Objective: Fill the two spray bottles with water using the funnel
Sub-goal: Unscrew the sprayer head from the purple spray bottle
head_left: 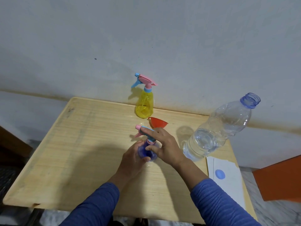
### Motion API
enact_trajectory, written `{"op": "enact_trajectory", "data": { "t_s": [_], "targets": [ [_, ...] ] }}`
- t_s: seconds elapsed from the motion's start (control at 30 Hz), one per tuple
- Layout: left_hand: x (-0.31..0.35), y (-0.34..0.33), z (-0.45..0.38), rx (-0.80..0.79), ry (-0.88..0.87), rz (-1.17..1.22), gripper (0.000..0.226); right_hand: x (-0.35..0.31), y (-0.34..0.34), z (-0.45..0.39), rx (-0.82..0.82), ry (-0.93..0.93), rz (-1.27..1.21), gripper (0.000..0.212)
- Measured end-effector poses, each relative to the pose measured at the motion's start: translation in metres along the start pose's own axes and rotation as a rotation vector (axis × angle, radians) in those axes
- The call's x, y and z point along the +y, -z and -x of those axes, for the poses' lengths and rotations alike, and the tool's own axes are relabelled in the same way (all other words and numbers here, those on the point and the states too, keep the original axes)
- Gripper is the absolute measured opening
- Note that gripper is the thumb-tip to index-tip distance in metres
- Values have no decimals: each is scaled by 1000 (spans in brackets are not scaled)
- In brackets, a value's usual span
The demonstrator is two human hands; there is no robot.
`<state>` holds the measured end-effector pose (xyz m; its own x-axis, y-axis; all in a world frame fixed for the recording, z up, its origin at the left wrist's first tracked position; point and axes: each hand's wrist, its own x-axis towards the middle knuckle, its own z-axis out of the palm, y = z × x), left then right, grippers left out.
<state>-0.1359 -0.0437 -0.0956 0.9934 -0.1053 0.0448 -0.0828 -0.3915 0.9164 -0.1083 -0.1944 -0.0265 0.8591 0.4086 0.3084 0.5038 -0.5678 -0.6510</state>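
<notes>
One wooden table (78, 144) against wall (146, 38)

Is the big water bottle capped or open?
Open: the water bottle shows a bare threaded neck, and a blue cap lies on the paper nearby.

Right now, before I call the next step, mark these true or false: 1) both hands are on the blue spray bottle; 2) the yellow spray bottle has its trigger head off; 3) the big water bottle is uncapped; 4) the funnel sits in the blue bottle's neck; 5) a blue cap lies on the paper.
1) True: the left hand grips the blue spray bottle body, and the right hand is at its trigger head.
2) False: the yellow spray bottle has its head on.
3) True: the water bottle mouth is open.
4) False: the funnel rests on the table.
5) True: the blue cap lies on the paper.
</notes>
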Motion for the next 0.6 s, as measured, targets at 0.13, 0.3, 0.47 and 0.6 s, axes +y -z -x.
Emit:
{"op": "enact_trajectory", "data": {
  "t_s": [0.13,0.3,0.47,0.6],
  "targets": [
    [-1,0,-1,-6,1,11,54,-3,-9,1,127,-31,-34,76],
    [2,2,-2,2,-19,-12,56,-1,-11,-1,166,-34,-38,63],
    [-3,-3,0,31,-45,-26,60,2,-6,-1,92,-17,22,63],
    [-6,-3,-3,30,-37,-63,48,0,-11,2,107,-46,28,74]
  ]
}}
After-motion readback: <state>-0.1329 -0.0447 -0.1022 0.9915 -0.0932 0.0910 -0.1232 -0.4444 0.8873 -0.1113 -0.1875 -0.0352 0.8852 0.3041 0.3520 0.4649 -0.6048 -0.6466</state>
